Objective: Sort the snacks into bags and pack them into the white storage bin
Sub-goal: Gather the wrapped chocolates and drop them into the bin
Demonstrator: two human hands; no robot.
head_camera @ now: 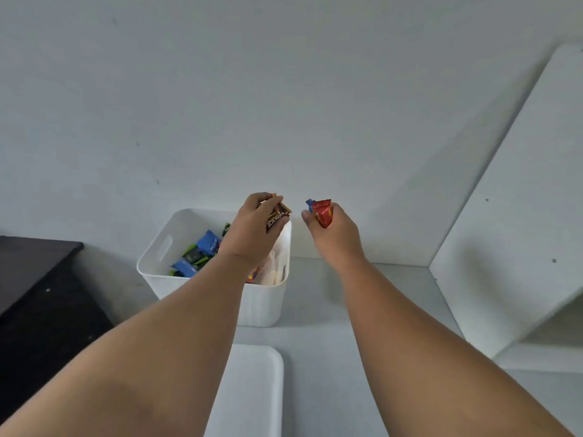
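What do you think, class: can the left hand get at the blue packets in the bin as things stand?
Probably yes for reach: the left hand is above the open bin and nothing covers the blue packets. But it holds a brown bar.

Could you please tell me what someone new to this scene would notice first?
First comes the left hand, gripping a brown snack packet over the white bin mid-frame. Next is the right hand, holding a red packet just right of the bin. Inside the bin lie blue and green packets.
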